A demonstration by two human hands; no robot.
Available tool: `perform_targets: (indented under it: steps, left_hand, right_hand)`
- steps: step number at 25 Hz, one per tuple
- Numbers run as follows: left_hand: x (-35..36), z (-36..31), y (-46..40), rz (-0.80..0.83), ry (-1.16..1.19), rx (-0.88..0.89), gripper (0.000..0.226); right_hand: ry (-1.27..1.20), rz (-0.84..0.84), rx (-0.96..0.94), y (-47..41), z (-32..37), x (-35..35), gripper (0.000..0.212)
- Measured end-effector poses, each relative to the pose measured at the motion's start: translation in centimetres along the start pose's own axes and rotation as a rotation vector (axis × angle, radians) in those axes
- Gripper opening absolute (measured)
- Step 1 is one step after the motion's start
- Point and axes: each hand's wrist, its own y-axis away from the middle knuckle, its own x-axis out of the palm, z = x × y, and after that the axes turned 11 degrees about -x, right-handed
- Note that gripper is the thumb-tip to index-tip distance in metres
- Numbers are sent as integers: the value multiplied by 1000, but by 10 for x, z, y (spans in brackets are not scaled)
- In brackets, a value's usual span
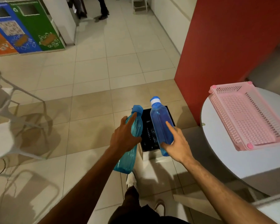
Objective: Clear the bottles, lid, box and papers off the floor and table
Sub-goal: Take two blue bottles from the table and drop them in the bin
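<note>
Fingers (132,118) of the left hand (123,138) curl around a ribbed teal bottle (129,149), index finger stretched toward its cap; fingers of the right hand (178,143) grasp a blue bottle (160,125) with a white neck band. Both bottles are held tilted above an open bin lined in black (149,135), which stands on the tiled floor (103,70) near a red wall (225,46). Open floor stretches far ahead. White chairs (6,110) crowd the left edge. At right, a round white bench (225,151) carries a pink slotted tray (249,115), nothing visible inside it. Far left stand coloured recycling bins (31,29).
</note>
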Motion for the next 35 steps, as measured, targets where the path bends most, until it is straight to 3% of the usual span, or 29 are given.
perform_targets:
  steps: [7, 11, 15, 20, 25, 32, 35]
  left_hand:
    - [14, 1, -129, 113, -83, 89, 105]
    - [39, 13, -169, 198, -75, 33, 110]
    - [78, 27, -215, 212, 2, -146, 97]
    - [149, 54, -260, 277, 4, -208, 92]
    - [197, 76, -274, 337, 8, -239, 91]
    - [211, 74, -271, 416, 20, -195, 96]
    - [207, 67, -274, 525, -7, -175, 104]
  right_hand:
    - [31, 10, 202, -90, -14, 20, 94]
    - [5, 90, 356, -128, -41, 39, 92]
    - [39, 241, 527, -175, -115, 66, 81]
    - [8, 323, 668, -216, -213, 136, 56]
    - [-64, 292, 733, -233, -271, 202, 35]
    - [-126, 249, 690, -218, -282, 215, 37]
    - [-548, 4, 724, -221, -261, 195, 33]
